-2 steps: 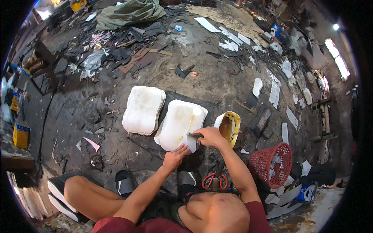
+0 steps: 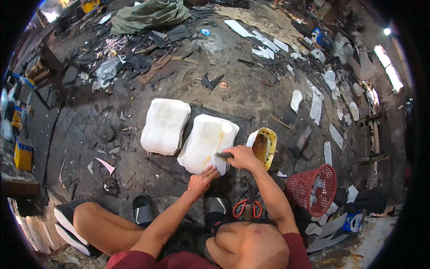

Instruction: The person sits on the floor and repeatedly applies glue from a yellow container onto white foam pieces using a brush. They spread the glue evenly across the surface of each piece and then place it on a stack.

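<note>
Two stacks of white waisted sheets lie on the ground before me. On the right stack, the top sheet carries a streak and a dab of yellowish paste. With my left hand I grip the near edge of that stack, fingers together. A small dark flat spreader is held in my right hand, its edge close to the dab. Just right of that hand stands a cut-open pale container with brown glue inside and yellow smears on its rim. The left stack is untouched.
Orange-handled scissors lie near my right knee. A red plastic basket with scraps is tipped at the right. Dark offcuts and a green cloth cover the far ground. At the left stands a yellow and blue box.
</note>
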A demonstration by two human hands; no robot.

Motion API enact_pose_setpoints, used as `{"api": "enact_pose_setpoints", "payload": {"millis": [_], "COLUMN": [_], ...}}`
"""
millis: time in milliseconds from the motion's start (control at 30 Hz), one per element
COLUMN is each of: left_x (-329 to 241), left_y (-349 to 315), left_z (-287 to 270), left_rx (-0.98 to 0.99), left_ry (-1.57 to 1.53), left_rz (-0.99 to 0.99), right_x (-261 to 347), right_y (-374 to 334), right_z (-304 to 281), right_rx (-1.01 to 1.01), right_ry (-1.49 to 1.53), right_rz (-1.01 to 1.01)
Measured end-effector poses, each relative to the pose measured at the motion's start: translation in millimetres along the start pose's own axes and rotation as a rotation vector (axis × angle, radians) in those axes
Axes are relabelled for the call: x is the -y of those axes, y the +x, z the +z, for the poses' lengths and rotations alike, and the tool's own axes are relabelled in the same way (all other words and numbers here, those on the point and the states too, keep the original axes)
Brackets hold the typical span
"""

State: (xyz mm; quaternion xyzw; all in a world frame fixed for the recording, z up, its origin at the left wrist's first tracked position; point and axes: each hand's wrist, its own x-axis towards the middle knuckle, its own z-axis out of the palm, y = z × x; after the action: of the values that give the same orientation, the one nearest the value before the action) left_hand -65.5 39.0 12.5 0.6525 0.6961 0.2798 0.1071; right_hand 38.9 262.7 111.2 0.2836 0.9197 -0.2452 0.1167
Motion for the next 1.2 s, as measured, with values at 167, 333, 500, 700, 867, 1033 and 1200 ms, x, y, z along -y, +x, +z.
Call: {"api": "enact_pose_setpoints", "payload": {"millis": [167, 333, 500, 700, 867, 1033, 1200], "left_x": [2, -1, -18, 16, 53, 26, 11], "left_y": [8, 14, 17, 18, 23, 31, 52], "left_z": [1, -1, -1, -13, -24, -26, -50], "left_rx": [0.106, 0.122, -0.071, -0.555, -0.313, -0.537, -0.492], "left_ry": [0.074, 0.089, -0.122, -0.15, -0.334, -0.457, -0.785], "left_rz": [-0.041, -0.053, -0.175, -0.7, -0.882, -0.777, -0.931], "right_x": [16, 13, -7, 8, 49, 65, 68], "right_y": [-11, 21, 93, 45, -31, -71, -86], "right_z": [24, -16, -32, 21, 53, 82, 76], "right_rx": [-0.39, -0.381, -0.262, -0.051, -0.138, -0.341, -0.313], "right_ry": [0.03, -0.078, -0.05, -0.011, -0.035, -0.236, -0.168], "right_rz": [0.155, 0.26, 0.06, -0.104, -0.332, -0.413, -0.391]}}
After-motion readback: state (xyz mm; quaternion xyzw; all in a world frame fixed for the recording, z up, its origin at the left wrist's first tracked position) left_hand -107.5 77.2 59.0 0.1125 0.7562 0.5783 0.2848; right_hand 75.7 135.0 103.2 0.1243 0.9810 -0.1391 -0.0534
